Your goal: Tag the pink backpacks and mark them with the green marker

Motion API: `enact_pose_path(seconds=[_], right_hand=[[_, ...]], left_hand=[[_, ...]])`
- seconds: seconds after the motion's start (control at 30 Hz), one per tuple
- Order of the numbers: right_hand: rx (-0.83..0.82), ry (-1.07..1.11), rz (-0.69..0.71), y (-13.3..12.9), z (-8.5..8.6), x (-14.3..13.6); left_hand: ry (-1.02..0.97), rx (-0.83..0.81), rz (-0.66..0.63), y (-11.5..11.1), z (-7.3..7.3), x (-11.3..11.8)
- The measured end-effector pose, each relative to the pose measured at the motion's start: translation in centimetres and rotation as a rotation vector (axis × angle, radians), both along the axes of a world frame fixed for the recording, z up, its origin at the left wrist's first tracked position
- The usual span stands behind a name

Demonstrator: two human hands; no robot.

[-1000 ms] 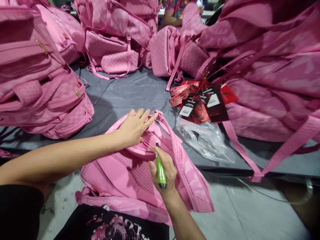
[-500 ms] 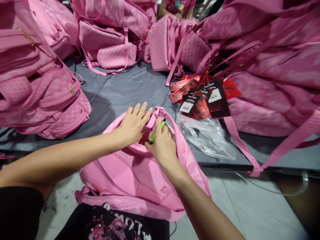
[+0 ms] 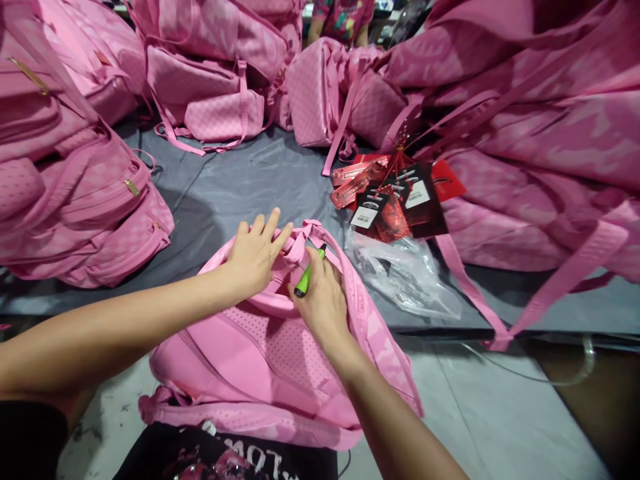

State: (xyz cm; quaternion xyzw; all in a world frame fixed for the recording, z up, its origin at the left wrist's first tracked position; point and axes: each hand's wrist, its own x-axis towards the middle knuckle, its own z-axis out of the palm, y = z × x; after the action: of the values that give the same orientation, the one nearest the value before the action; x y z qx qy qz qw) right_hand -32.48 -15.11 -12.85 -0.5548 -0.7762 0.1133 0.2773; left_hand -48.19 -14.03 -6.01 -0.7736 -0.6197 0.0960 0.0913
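A pink backpack [image 3: 295,347] leans at the table's front edge, its perforated back panel and straps turned towards me. Its top lies open under both hands. My left hand [image 3: 257,257] rests on the left rim of the opening, fingers stretched and spread, holding nothing. In my right hand [image 3: 325,293] is a green, pen-like tool [image 3: 311,272] with black ends, gripped between thumb and fingers. That hand is at the right side of the opening, close to the pink top loop [image 3: 300,243]. The fingertips of the right hand are partly hidden inside the bag.
Pink backpacks crowd the left [image 3: 85,180] and right [image 3: 530,147]; smaller pink bags [image 3: 225,113] stand at the back. Black and red hang tags [image 3: 395,200] lie beside a clear plastic bag [image 3: 405,270] on the grey cloth [image 3: 185,193]. A person [image 3: 343,20] is beyond the table.
The view has shifted slightly. My left hand has drawn a little away from the right one along the rim. The right hand still holds the green tool at the opening.
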Motion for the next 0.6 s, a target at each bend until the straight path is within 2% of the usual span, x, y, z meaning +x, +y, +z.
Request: enact_pose_path(seconds=[0.17,0.27,0.4,0.43,0.5,0.6], right_hand=[[0.002,0.027,0.058,-0.6,0.4,0.7],[0.069,0.084,0.098,-2.8,0.2,1.7],[0.223,0.302,0.048,-5.7,-0.1,2.3],[0.211,0.382,0.035,-6.0,0.0,2.2],[0.085,0.522,0.019,-5.9,0.5,1.6],[-0.140,0.555,0.060,-4.6,1.6,0.7]], left_hand=[[-0.005,0.007,0.008,-0.3,0.3,0.2],[0.000,0.015,0.006,-0.6,0.6,0.3],[-0.010,0.038,-0.009,-0.6,0.4,0.2],[-0.010,0.040,-0.009,-0.5,0.3,0.2],[-0.013,0.041,-0.007,-0.4,0.2,0.1],[-0.021,0.036,0.001,-0.5,0.2,0.1]])
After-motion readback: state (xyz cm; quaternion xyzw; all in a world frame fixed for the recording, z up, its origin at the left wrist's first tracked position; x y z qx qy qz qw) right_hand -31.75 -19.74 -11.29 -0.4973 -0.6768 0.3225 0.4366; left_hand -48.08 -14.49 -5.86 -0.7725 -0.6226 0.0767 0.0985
